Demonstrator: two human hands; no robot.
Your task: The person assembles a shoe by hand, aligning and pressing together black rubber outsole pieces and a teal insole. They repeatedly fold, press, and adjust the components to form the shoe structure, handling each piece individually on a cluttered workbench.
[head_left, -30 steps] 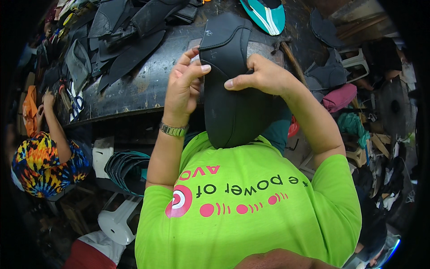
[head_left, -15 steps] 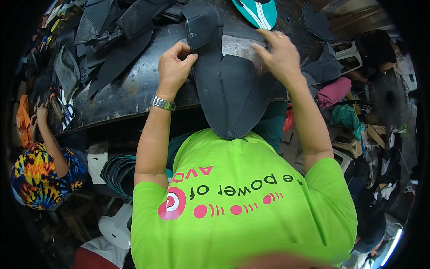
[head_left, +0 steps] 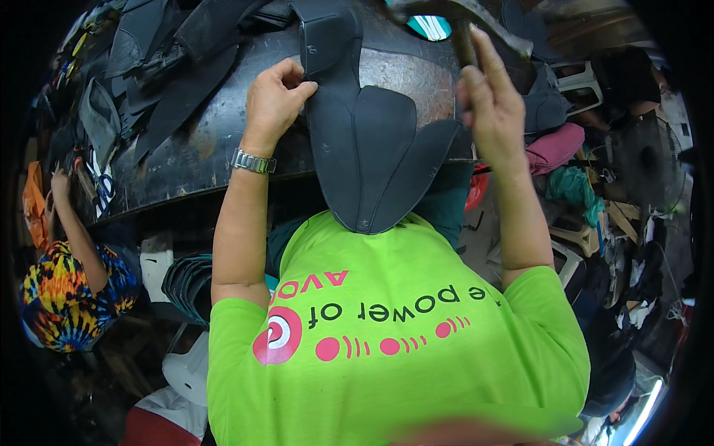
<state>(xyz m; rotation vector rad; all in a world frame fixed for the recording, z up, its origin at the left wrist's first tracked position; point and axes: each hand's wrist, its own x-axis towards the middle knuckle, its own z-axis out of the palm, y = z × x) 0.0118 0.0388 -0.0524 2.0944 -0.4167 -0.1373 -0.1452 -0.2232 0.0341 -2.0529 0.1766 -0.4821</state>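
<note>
A dark, flat shoe-upper piece (head_left: 372, 149) lies over the near edge of a dark worn worktable (head_left: 186, 156), with its wide end hanging down toward my green shirt. My left hand (head_left: 275, 100), a metal watch on its wrist, presses the narrow upper part of the piece against the table. My right hand (head_left: 491, 111) is raised to the right of the piece and grips the handle of a hammer (head_left: 465, 30). The hammer's metal head is at the top of the view, above the piece.
Several dark cut pieces (head_left: 163, 52) are piled on the table's far left. A teal and white item (head_left: 435, 26) lies behind the piece. Another person in a tie-dye shirt (head_left: 67, 297) works low at the left. Pink cloth (head_left: 554, 149), stools and clutter fill the right side.
Both hands were holding and shaping the dark piece. Now the piece lies lower over the table edge, the left hand alone pins it, and the right hand holds a hammer.
</note>
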